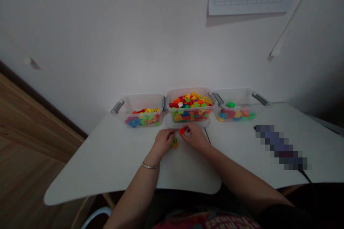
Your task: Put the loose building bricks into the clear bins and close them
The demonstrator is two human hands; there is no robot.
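Note:
My right hand (195,137) pinches a small red plastic block (182,131) between thumb and fingers, just above the white table. Close by on the left, my left hand (162,141) is closed at the fingertips around a small cluster of green and orange plastic blocks (175,143). A narrow gap separates the red block from the cluster. How the cluster's pieces join is too small to make out. Directly beyond both hands stands a clear bin (189,116) heaped with mixed coloured blocks.
A clear bin (141,99) of coloured pieces stands at the left, another clear bin (239,94) with rounder pieces at the right. Behind them rises a white wall (139,35). A pixelated dark object (279,146) with a cable lies on the right of the table (113,164).

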